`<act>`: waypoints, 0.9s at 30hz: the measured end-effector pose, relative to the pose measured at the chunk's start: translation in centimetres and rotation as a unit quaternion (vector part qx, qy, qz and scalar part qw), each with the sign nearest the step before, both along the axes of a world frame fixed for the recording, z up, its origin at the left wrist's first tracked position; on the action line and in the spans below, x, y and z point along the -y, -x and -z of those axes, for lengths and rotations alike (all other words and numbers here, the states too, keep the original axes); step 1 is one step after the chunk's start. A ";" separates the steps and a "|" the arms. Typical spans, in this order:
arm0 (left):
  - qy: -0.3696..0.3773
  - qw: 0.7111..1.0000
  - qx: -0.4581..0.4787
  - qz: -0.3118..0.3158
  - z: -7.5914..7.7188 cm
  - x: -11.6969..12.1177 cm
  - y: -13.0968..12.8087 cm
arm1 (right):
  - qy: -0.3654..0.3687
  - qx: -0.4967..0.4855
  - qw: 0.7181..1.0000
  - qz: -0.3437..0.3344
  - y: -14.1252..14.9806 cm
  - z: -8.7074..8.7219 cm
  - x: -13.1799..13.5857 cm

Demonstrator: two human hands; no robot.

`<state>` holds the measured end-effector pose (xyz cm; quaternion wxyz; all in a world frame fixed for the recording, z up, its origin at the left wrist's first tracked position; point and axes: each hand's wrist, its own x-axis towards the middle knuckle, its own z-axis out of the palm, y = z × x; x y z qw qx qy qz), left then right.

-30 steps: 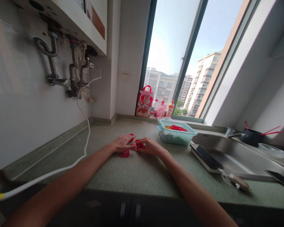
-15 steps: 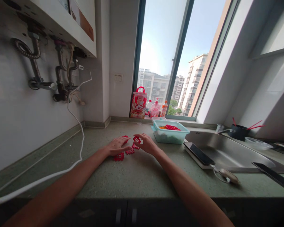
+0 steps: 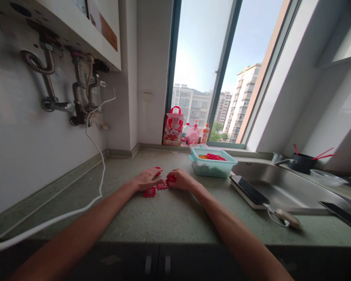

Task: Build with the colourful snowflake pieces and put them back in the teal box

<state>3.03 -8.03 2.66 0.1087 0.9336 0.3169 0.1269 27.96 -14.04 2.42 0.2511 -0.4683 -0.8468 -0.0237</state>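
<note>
Flat red plastic building pieces with notched edges and window-like cutouts lie on the countertop [image 3: 152, 218]. My left hand [image 3: 146, 179] rests palm down over them, its fingers stretched out. One red piece [image 3: 149, 192] shows below that palm, and another red piece [image 3: 158, 170] peeks out by the fingertips. Between my hands lies a third red piece [image 3: 162, 186], close to the left thumb. My right hand [image 3: 183, 180] is closed with thumb and fingers on a red window-like piece [image 3: 171, 178], low by the counter; the fingers partly cover it. Whether it touches the middle piece, I cannot tell.
A light-blue tub [image 3: 213, 168] of red and orange pieces stands right of my hands. Beyond it are a sink [image 3: 269, 187] and a phone [image 3: 249, 190] with a cable. A white cable [image 3: 101, 183] crosses the left side. Bottles [image 3: 194, 134] stand by the window.
My right hand has lowered its red piece toward the counter, beside the middle piece. The left hand stays spread over the pieces. The view has shifted slightly.
</note>
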 end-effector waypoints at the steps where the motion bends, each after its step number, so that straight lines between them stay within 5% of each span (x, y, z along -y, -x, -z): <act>1: 0.002 1.000 0.001 -0.001 0.0 0.0 0.0 | -0.023 0.006 1.000 -0.004 -0.2 -0.3 0.1; 5: 0.014 1.000 0.003 -0.006 0.1 -0.1 0.0 | -0.178 -0.027 0.983 0.029 -2.5 -2.6 0.4; 9: 0.016 1.000 0.010 0.002 0.5 -0.7 0.2 | -0.340 -0.094 0.918 0.180 -7.2 -5.0 1.2; 13: 0.004 1.000 0.029 0.007 0.5 -0.8 0.3 | -0.341 -0.099 0.879 0.318 -11.4 -5.7 2.2; 16: 0.022 0.996 0.064 0.054 0.2 -0.3 0.0 | -0.302 -0.074 0.878 0.363 -11.5 -5.3 2.2; 21: 0.036 0.990 0.085 0.110 -0.2 0.7 -0.6 | -0.230 -0.067 0.951 0.197 -5.3 -3.0 0.6; 27: -0.062 0.984 0.162 0.048 -0.1 -0.3 -0.2 | -0.045 -0.022 0.999 -0.006 1.2 0.6 -0.4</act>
